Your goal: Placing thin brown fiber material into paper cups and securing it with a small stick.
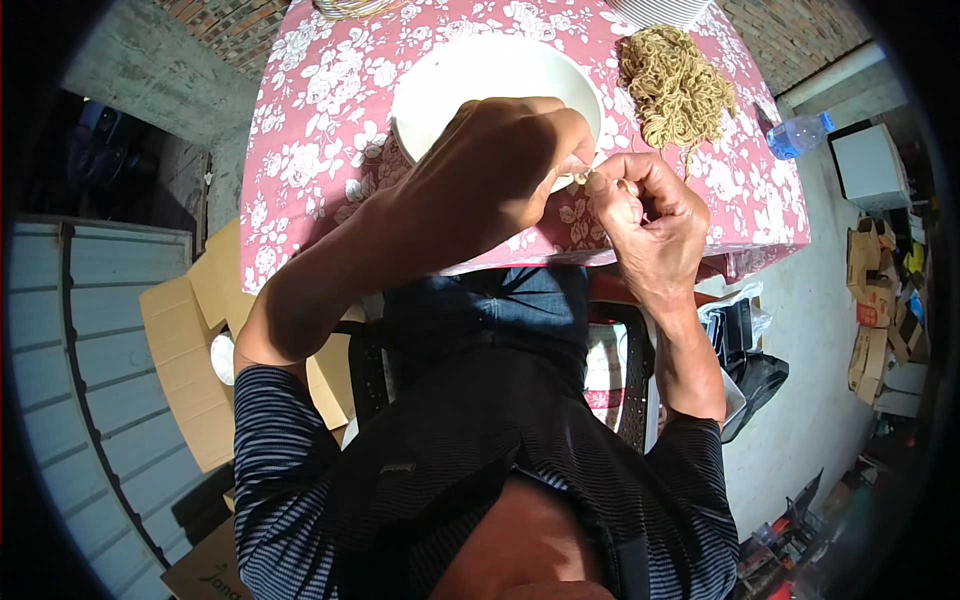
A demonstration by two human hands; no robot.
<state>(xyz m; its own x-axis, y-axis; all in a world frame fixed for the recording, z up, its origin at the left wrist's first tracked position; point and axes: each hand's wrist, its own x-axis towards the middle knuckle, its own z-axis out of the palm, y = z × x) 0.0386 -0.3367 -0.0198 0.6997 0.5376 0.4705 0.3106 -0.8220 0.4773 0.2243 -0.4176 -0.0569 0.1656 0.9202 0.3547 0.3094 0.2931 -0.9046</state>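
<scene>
My left hand (530, 150) reaches across the near rim of a wide white bowl (490, 70), its back toward me and its fingers curled closed. Close to its right, my right hand (660, 220) is closed too, thumb and forefinger pinched together. Both sets of fingertips meet at a small pale piece (578, 180) just at the bowl's near right edge. It is too small and too covered by fingers to name. A loose heap of tan, stringy yarn-like strands (675, 85) lies on the table beyond my right hand, with a few ends trailing toward me.
A pink cloth with white flowers (330, 90) covers the table. Part of a woven round item (350, 8) shows at the far left, a striped item (660, 10) at the far right. A plastic bottle (800, 136) stands past the right edge. Opened cardboard (180, 350) lies left of my seat.
</scene>
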